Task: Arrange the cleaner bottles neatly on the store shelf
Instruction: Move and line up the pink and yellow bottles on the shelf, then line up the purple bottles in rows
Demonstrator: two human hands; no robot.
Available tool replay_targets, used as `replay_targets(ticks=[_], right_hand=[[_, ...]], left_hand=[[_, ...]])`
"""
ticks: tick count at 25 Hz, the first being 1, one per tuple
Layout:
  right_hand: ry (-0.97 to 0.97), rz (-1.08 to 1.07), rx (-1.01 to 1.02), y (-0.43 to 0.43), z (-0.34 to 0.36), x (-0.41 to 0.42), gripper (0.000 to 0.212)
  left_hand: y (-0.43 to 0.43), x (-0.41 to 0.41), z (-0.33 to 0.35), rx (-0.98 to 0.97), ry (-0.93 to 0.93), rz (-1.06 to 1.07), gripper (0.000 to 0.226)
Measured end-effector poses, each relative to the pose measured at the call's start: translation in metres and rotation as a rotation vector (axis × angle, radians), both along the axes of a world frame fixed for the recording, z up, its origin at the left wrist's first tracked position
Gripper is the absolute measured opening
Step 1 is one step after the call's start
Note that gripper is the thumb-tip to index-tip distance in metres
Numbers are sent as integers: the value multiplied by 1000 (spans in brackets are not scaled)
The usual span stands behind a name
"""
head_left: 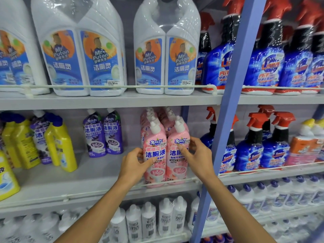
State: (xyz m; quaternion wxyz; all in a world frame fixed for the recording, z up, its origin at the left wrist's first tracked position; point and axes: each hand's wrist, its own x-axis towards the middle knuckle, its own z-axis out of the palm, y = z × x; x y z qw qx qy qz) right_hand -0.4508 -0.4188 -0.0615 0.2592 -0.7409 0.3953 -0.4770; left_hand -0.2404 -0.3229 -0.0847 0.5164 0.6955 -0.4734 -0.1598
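With left hand (135,163) grip round the left pink cleaner bottle (155,142) and right hand (198,155) grip round the right one (176,170), just nudge both flush to the front rail (105,191) of the shelf (98,172).

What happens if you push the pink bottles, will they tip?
Probably not easily: the pink bottles stand side by side, so their base is wide. They are tall with narrow necks, so a high push might rock them. The front rail would likely stop them sliding off.

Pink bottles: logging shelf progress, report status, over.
Left hand grips front pink pair on its left side, right hand on its right. Pair upright behind rail. Purple bottles apart, leftward; nothing in the way.
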Motion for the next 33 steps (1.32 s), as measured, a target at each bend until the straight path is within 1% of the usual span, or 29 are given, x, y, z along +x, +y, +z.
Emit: replay_targets(ticks=[3, 5, 7, 9, 10, 12, 14, 16, 17, 19, 22, 24, 27, 28, 30, 33], right_hand=[[38, -16, -39, 0, 2, 0, 38], [80, -22, -70, 0, 1, -1, 36], [132, -19, -94, 4, -3, -3, 37], [195, -29, -112, 10, -7, -4, 40], [220, -31, -113, 13, -10, -5, 41], [231, -16, -98, 23, -14, -4, 43], [223, -61, -88, 41, -20, -2, 46], [192, -134, -75, 70, -27, 11, 56], [163, -121, -67, 86, -26, 21, 60], [108, -24, -41, 111, -21, 54, 62], [102, 67, -36, 125, -13, 112, 57], [132, 93, -17, 124, -7, 154, 60], [129, 136, 49, 113, 8, 203, 63], [124, 137, 80, 106, 13, 218, 63], [89, 132, 143, 87, 20, 241, 61], [19, 124, 181, 53, 27, 271, 58]], left_hand=[[3, 3, 5, 24, -52, -42, 37], [8, 10, 8, 57, -120, -111, 35], [16, 20, 9, 95, -232, -181, 42], [27, 28, 11, 129, -362, -201, 52], [32, 31, 11, 126, -389, -201, 56], [41, 37, 9, 89, -345, -222, 63], [49, 46, 2, 37, -212, -224, 67], [59, 65, -3, -7, -62, -197, 69], [64, 77, -5, -30, 0, -174, 69], [80, 104, -8, -83, 74, -128, 69], [107, 145, -5, -102, 120, -67, 67], [120, 177, -1, -128, 151, -14, 66], [121, 211, 7, -195, 202, 50, 79], [116, 218, 9, -191, 212, 60, 77], [102, 220, 20, -200, 212, 59, 62], [70, 219, 39, -235, 226, 61, 62]])
